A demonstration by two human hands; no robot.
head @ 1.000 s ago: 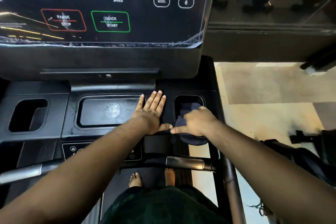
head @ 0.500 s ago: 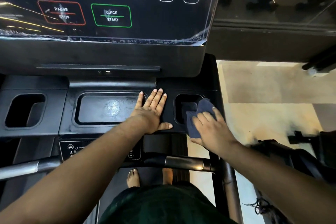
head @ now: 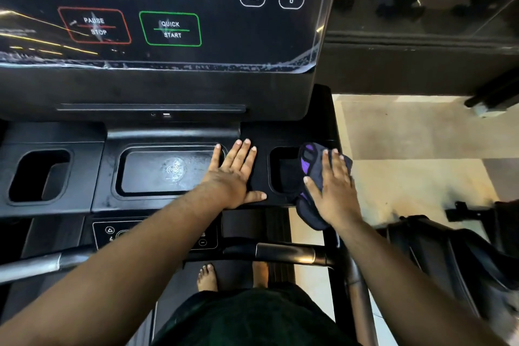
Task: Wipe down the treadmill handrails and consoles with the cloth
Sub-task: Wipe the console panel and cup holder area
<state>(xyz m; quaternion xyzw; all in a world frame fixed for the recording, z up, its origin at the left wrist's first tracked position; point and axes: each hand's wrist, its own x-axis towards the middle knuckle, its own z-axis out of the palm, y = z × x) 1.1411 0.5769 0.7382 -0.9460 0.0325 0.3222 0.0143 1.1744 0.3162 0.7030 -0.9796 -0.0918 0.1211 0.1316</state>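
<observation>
A dark cloth (head: pixel 310 166) with purple patches lies over the right rim of the right cup holder (head: pixel 283 173) on the black treadmill console (head: pixel 174 87). My right hand (head: pixel 332 187) presses flat on the cloth, fingers spread. My left hand (head: pixel 234 174) rests flat and empty on the console deck between the centre tray (head: pixel 168 170) and that cup holder. The front handrail (head: pixel 283 253) with its metal grip runs below my arms. The right side handrail (head: pixel 358 292) drops down from under my right forearm.
The touch panel above shows incline, speed, pause/stop (head: pixel 94 26) and quick start (head: pixel 170 29) buttons. A second cup holder (head: pixel 38 175) sits at the left. A small button pad (head: pixel 112 233) lies under my left forearm. Another black machine (head: pixel 449 247) stands on the tiled floor at right.
My right hand has slid the cloth from the near edge of the right cup holder up and to the right, over its outer rim, and flattened out. My left hand has stayed put.
</observation>
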